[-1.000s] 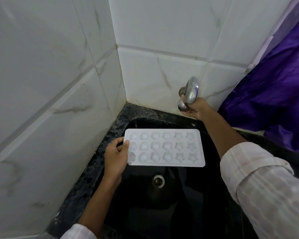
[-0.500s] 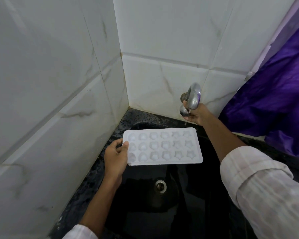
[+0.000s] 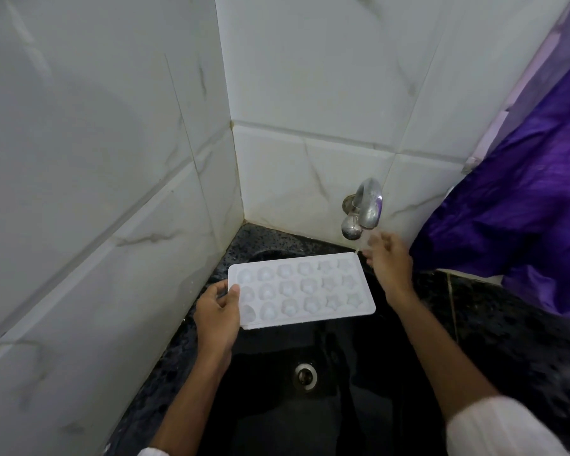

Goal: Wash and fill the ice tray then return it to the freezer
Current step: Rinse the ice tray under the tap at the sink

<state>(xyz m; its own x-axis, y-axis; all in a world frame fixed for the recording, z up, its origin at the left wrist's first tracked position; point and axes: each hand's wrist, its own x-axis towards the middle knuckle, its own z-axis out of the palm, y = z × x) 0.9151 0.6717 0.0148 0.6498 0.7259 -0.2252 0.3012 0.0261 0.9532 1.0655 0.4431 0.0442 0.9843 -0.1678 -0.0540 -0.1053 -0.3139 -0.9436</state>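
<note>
**Right hand [image 3: 387, 261] comes off the tap [image 3: 366, 209]**

Half a second ago those fingers were wrapped round the tap. Now they hang just below it, loose and spread, holding nothing, beside the far right corner of the ice tray [image 3: 306, 287]. Left hand [image 3: 218, 314] grips the tray's left end, thumb on top, holding it level over the black sink [image 3: 359, 422], above the drain [image 3: 305, 375].

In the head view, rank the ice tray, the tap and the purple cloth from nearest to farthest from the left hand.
1. ice tray: the left hand grips its left end over the sink.
2. tap: on the back wall, beyond the tray's right end.
3. purple cloth: far right, past the tap.
</note>
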